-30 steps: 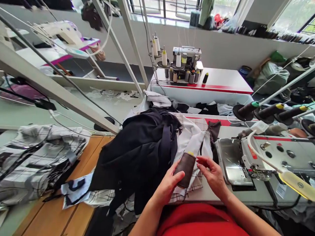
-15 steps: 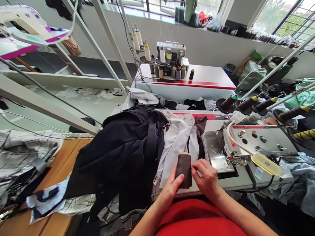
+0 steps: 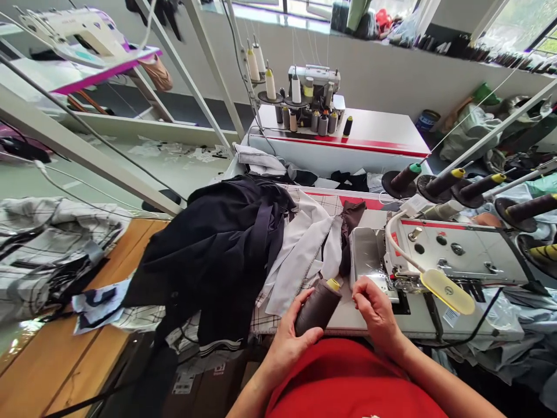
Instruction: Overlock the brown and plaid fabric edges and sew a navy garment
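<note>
Indoors, left hand [image 3: 288,339] clasps thread cone [image 3: 319,307], right hand [image 3: 376,310] pinched closed; garments [image 3: 217,232] heaped on worktable [image 3: 347,318].

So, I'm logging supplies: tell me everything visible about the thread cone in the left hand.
The thread cone is dark brownish-grey, its body wrapped in thread, with a yellow tip showing on top. It tilts, top leaning rightward. The left hand holds it, thumb at its lower end, in front of the white cloth. The right hand is apart; I can't tell whether thread joins them.
</note>
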`<state>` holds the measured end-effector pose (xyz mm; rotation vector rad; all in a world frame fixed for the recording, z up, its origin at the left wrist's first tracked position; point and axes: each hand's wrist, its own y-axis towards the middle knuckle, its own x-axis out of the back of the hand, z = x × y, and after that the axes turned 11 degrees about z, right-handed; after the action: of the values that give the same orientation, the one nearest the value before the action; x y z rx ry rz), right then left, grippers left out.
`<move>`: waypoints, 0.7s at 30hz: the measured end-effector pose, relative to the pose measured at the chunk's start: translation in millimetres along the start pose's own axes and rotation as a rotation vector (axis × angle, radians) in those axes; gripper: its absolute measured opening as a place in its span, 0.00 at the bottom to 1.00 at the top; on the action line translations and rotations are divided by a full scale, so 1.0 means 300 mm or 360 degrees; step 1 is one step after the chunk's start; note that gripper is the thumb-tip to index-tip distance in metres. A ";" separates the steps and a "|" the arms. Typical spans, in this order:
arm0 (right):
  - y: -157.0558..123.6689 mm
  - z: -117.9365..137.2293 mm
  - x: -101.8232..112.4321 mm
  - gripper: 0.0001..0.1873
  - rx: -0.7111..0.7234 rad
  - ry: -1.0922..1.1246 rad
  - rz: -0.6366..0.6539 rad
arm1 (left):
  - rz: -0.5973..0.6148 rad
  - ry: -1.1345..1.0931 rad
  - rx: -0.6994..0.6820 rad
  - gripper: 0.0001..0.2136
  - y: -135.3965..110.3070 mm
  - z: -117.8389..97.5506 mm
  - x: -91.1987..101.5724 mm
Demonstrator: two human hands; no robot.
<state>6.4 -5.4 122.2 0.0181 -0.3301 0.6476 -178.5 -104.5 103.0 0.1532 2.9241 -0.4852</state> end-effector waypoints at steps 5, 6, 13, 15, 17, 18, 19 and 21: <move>-0.043 0.057 0.075 0.10 -0.0245 0.0886 0.0110 | 0.0175 0.0169 0.0038 0.31 -0.014 -0.010 -0.038; -0.061 0.077 0.105 0.10 -0.0334 0.1109 0.0191 | 0.0262 0.0212 0.0046 0.31 -0.013 -0.012 -0.039; -0.287 0.111 0.430 0.11 -0.0179 0.1414 0.0112 | 0.1013 0.0034 -0.0183 0.36 0.120 -0.022 -0.100; -0.362 0.076 0.519 0.10 -0.0103 0.1224 -0.0128 | 0.1255 0.0044 -0.0287 0.36 0.209 -0.055 -0.174; -0.432 0.034 0.601 0.09 -0.0067 0.1130 -0.0335 | 0.1511 0.0110 -0.0369 0.35 0.298 -0.110 -0.280; -0.464 0.012 0.641 0.09 -0.0050 0.1135 -0.0423 | 0.1635 0.0148 -0.0397 0.36 0.337 -0.143 -0.341; -0.493 -0.010 0.682 0.08 -0.0038 0.1156 -0.0499 | 0.1751 0.0182 -0.0415 0.36 0.370 -0.176 -0.405; -0.538 -0.057 0.776 0.08 -0.0060 0.1156 -0.0654 | 0.1933 0.0219 -0.0414 0.36 0.419 -0.233 -0.530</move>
<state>281.5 5.0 191.3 -0.1785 0.3591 0.2080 -17.2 25.2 158.8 1.7669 2.3338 0.1177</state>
